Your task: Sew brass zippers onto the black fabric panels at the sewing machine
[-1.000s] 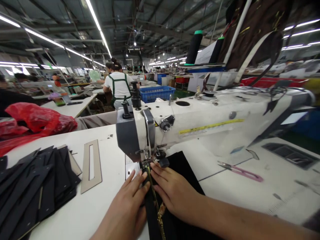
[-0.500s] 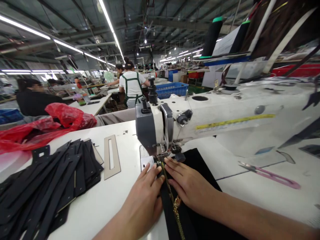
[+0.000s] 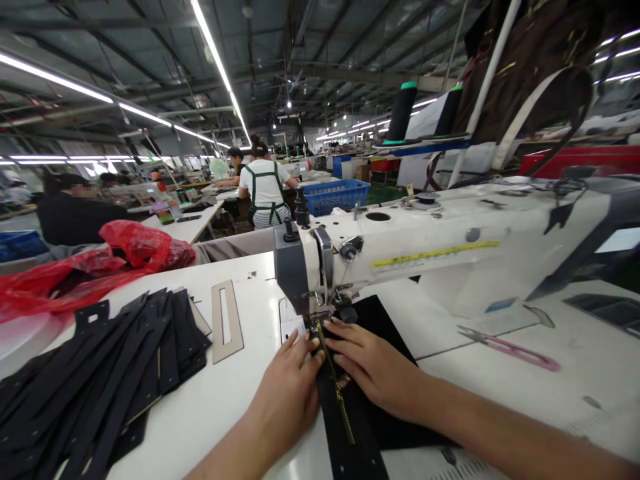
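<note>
On the sewing table (image 3: 240,313), black fabric (image 3: 383,317)

Compared with the earliest frame, our view has swung left, so the sewing machine (image 3: 400,257) now sits nearer mid-frame. The black fabric (image 3: 395,427) has advanced toward the needle: its near edge has come into view on the table. The lower end of the zip (image 3: 337,387) now shows above the bottom of the frame. Our left hand (image 3: 285,400) and right hand (image 3: 375,367) have moved forward with the work, fingertips closer to the presser foot (image 3: 320,313).
</note>
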`<action>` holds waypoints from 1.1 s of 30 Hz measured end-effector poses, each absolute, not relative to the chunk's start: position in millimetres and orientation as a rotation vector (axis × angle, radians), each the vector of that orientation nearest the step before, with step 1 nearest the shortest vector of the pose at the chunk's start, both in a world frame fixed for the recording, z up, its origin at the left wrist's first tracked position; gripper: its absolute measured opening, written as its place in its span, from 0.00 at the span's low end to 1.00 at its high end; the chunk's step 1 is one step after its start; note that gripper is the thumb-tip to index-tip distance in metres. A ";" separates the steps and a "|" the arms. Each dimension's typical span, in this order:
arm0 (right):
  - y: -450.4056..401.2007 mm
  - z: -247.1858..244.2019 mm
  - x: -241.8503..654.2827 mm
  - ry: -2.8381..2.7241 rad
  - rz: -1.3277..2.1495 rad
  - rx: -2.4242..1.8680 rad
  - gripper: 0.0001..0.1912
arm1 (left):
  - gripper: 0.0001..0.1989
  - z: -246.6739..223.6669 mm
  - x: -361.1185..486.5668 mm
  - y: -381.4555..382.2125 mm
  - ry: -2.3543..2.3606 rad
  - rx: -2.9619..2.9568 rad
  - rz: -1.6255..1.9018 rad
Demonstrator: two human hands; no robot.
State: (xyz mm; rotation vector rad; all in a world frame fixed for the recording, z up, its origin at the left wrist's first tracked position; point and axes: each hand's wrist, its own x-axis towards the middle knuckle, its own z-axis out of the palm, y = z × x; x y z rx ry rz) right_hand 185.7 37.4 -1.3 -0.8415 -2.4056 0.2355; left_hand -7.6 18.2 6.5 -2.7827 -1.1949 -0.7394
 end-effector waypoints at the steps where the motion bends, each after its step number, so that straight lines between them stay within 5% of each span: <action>1: 27.5 0.8 189.6 -2.420 0.217 -0.825 0.16 | 0.18 6.3 -7.4 11.9 -1.179 -2.777 -0.760; 15: -31.4 10.0 200.4 -2.447 -0.046 -0.837 0.15 | 0.14 5.2 -6.8 -46.9 -1.097 -2.782 -0.856; 20: -46.5 13.3 201.2 -2.475 0.066 -0.706 0.15 | 0.12 16.5 -6.2 -45.9 -1.206 -2.906 -0.952; 24: -18.7 41.6 193.5 -2.369 0.523 -0.965 0.11 | 0.17 33.0 0.6 -39.4 -1.487 -2.851 -0.802; 27: 0.5 72.9 189.7 -2.360 0.680 -1.092 0.12 | 0.09 45.6 5.0 -28.8 -1.671 -2.655 -0.823; 31: 0.2 86.1 195.1 -2.397 0.622 -0.977 0.06 | 0.04 56.1 3.7 -19.8 -1.578 -2.648 -0.884; 33: -8.6 72.6 201.5 -2.451 0.410 -0.971 0.11 | 0.07 54.5 1.5 -21.4 -1.467 -2.672 -0.948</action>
